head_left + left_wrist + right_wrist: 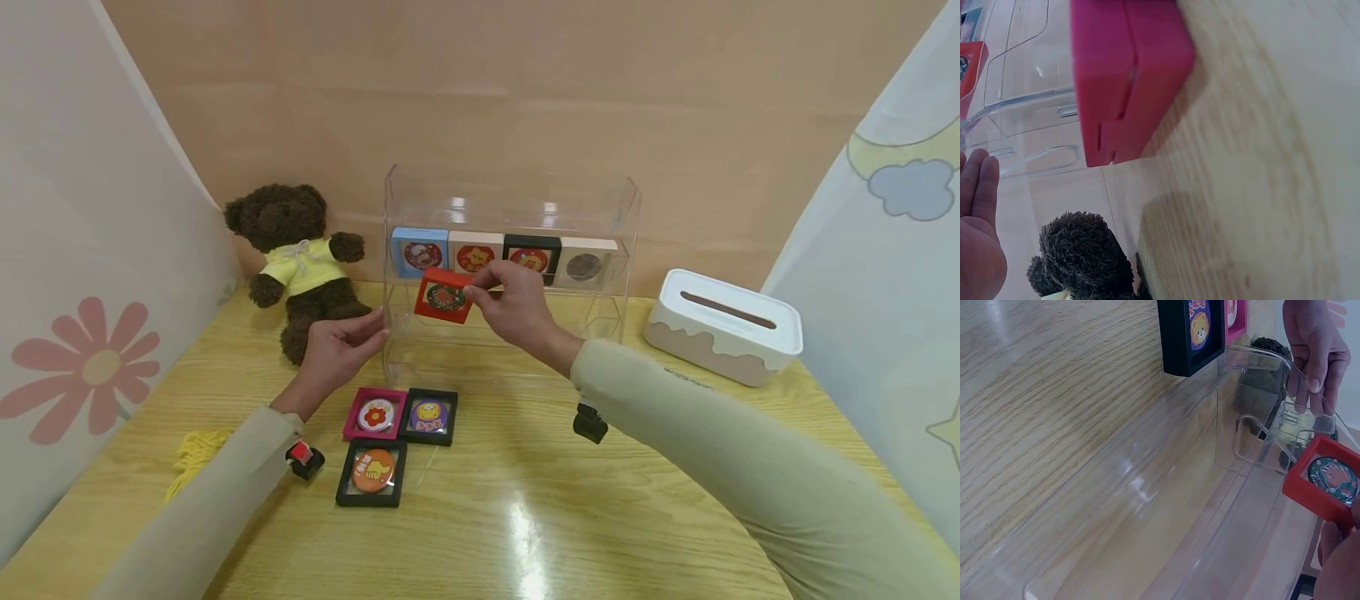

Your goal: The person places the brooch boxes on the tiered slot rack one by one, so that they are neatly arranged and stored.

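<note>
My right hand (517,308) pinches a red square frame (444,296) with a round badge inside, holding it tilted before the clear acrylic rack (510,333). On the rack's upper tier stand a light blue frame (421,253), a cream frame (476,252), a dark green frame (532,257) and another cream frame (588,263). At the rack's left side, the fingertips of my left hand (337,354) are right at its edge. Below, on the table, lie a magenta frame (375,414), a black frame (428,416) with a purple badge, and a black frame (371,472) with an orange badge.
A brown teddy bear (318,287) in a yellow shirt sits left of the rack. Yellow cord (198,458) lies by my left sleeve. To the right is a white tissue box (723,325). Printed curtains flank the wooden table (585,517).
</note>
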A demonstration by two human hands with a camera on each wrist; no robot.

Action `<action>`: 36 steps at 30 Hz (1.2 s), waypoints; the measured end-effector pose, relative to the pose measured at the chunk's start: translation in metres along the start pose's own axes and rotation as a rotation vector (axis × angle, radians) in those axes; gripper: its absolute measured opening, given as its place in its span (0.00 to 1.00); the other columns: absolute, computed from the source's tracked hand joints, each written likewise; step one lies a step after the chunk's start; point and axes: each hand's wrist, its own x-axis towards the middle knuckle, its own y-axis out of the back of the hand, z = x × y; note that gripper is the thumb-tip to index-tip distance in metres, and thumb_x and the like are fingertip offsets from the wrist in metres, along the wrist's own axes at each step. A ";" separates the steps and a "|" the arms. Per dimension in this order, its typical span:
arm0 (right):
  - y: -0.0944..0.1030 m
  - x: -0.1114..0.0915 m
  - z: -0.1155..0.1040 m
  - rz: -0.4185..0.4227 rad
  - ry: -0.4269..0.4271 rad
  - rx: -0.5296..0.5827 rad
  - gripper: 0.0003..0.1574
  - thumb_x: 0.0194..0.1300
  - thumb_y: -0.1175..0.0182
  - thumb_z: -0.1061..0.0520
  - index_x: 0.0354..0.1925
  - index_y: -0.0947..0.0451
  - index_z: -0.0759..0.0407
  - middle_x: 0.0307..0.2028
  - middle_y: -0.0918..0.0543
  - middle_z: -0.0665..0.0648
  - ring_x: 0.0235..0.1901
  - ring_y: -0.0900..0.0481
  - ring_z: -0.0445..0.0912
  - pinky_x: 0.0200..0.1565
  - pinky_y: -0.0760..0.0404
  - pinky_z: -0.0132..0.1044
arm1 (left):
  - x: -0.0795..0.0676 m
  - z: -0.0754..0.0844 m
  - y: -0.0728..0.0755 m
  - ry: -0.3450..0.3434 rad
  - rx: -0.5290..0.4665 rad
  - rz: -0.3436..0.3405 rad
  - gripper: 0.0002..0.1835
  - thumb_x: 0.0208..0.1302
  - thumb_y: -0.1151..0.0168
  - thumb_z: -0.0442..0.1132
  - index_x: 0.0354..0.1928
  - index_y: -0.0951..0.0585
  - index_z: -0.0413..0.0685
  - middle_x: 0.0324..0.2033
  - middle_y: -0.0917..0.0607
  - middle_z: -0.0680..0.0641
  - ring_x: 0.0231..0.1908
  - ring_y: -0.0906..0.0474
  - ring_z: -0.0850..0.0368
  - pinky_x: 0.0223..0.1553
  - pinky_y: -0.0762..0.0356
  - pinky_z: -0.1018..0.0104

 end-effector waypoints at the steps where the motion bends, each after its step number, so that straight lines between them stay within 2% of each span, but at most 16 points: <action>1: -0.002 0.001 0.000 -0.001 0.006 0.003 0.05 0.62 0.35 0.62 0.30 0.20 0.63 0.31 0.18 0.55 0.34 0.19 0.44 0.37 0.18 0.33 | -0.001 0.005 0.000 -0.001 0.002 -0.002 0.18 0.62 0.36 0.31 0.54 0.22 0.35 0.46 0.19 0.38 0.42 0.20 0.66 0.38 0.21 0.73; 4: -0.009 0.002 0.000 -0.015 0.020 0.002 0.05 0.62 0.35 0.62 0.31 0.20 0.63 0.31 0.18 0.55 0.34 0.19 0.45 0.37 0.19 0.32 | -0.003 0.020 0.001 0.008 0.037 -0.003 0.18 0.62 0.37 0.28 0.54 0.22 0.31 0.46 0.19 0.36 0.43 0.19 0.62 0.37 0.22 0.74; 7: -0.015 0.004 -0.002 -0.030 0.029 0.006 0.05 0.62 0.35 0.62 0.30 0.20 0.63 0.31 0.18 0.56 0.35 0.18 0.46 0.37 0.19 0.32 | -0.004 0.025 0.004 0.000 0.060 0.000 0.17 0.62 0.38 0.27 0.54 0.23 0.30 0.46 0.19 0.35 0.44 0.19 0.61 0.37 0.22 0.76; 10: -0.020 0.006 -0.003 -0.043 0.025 0.013 0.05 0.62 0.35 0.62 0.29 0.21 0.63 0.32 0.18 0.56 0.37 0.18 0.47 0.37 0.19 0.31 | -0.004 0.020 0.006 -0.010 0.054 0.003 0.17 0.62 0.38 0.26 0.54 0.23 0.30 0.46 0.19 0.35 0.43 0.19 0.62 0.37 0.22 0.76; 15: -0.027 0.007 -0.002 -0.064 0.016 0.009 0.05 0.62 0.36 0.62 0.30 0.20 0.63 0.33 0.17 0.56 0.38 0.18 0.46 0.38 0.19 0.30 | -0.001 -0.001 0.006 -0.016 0.022 0.005 0.18 0.62 0.37 0.29 0.55 0.22 0.35 0.46 0.19 0.37 0.43 0.20 0.67 0.37 0.22 0.75; 21: -0.032 0.008 0.001 -0.069 0.034 0.004 0.05 0.62 0.36 0.62 0.29 0.20 0.62 0.31 0.18 0.55 0.36 0.18 0.45 0.37 0.19 0.30 | 0.002 -0.012 0.004 -0.017 -0.007 0.000 0.19 0.62 0.36 0.32 0.55 0.21 0.38 0.47 0.18 0.40 0.44 0.20 0.64 0.38 0.22 0.73; 24: -0.033 0.009 0.002 -0.074 0.047 -0.005 0.05 0.62 0.35 0.62 0.29 0.20 0.62 0.29 0.18 0.54 0.33 0.18 0.44 0.37 0.19 0.31 | 0.002 -0.010 0.004 -0.008 -0.017 -0.006 0.18 0.62 0.36 0.31 0.55 0.22 0.37 0.47 0.19 0.40 0.45 0.20 0.62 0.39 0.22 0.73; 29: -0.035 0.010 0.002 -0.078 0.051 -0.034 0.05 0.62 0.35 0.61 0.30 0.20 0.61 0.28 0.17 0.52 0.30 0.19 0.42 0.36 0.20 0.30 | 0.001 0.008 0.003 -0.019 -0.010 -0.021 0.18 0.62 0.38 0.26 0.54 0.23 0.30 0.47 0.20 0.35 0.46 0.20 0.54 0.39 0.22 0.74; 31: -0.036 0.010 0.002 -0.083 0.049 -0.034 0.05 0.62 0.35 0.61 0.30 0.20 0.61 0.28 0.17 0.52 0.30 0.19 0.42 0.36 0.20 0.30 | 0.000 0.015 0.003 -0.027 0.014 -0.024 0.18 0.61 0.39 0.25 0.54 0.24 0.28 0.46 0.20 0.33 0.45 0.19 0.54 0.38 0.22 0.74; 36: -0.037 0.011 0.002 -0.091 0.040 -0.029 0.05 0.62 0.35 0.60 0.30 0.20 0.61 0.29 0.17 0.52 0.30 0.18 0.41 0.35 0.20 0.29 | 0.001 0.004 0.002 -0.022 0.017 -0.025 0.18 0.62 0.38 0.27 0.54 0.23 0.31 0.46 0.19 0.36 0.43 0.19 0.60 0.38 0.22 0.74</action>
